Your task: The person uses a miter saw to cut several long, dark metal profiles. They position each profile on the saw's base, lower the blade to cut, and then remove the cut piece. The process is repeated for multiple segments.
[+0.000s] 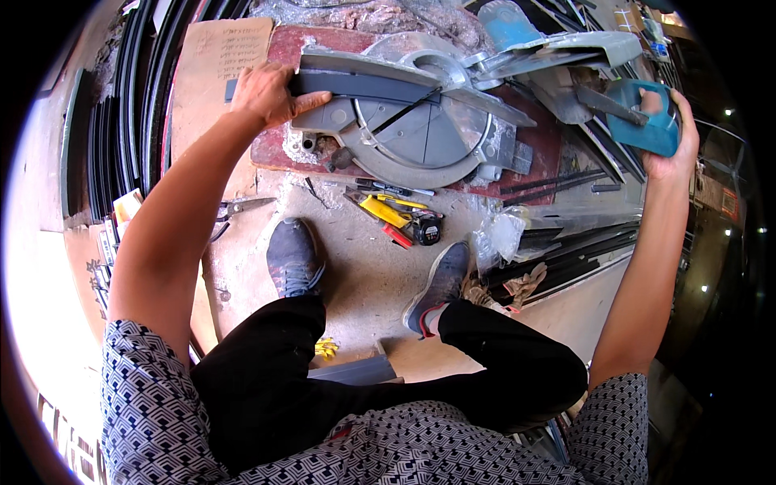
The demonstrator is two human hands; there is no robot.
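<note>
A mitre saw with a round grey base point(436, 133) stands on a dark red board in front of me. Along its metal fence point(364, 63) lies a dark grey profile strip point(356, 85). My left hand point(263, 95) presses on the strip's left part, fingers curled over the fence side and thumb stretched along the strip. To the far right, my right hand point(681, 149) is wrapped round the teal saw handle point(659, 139). The saw head is swung out to the right, and its blade is mostly hidden.
Between my shoes lie a tape measure point(428, 229), a yellow cutter knife point(384, 212), pens and pliers point(242, 207). Long black profiles point(133, 97) are stacked at the left beside cardboard point(214, 97). Work gloves point(525, 287), plastic wrap point(501, 234) and more dark strips lie right.
</note>
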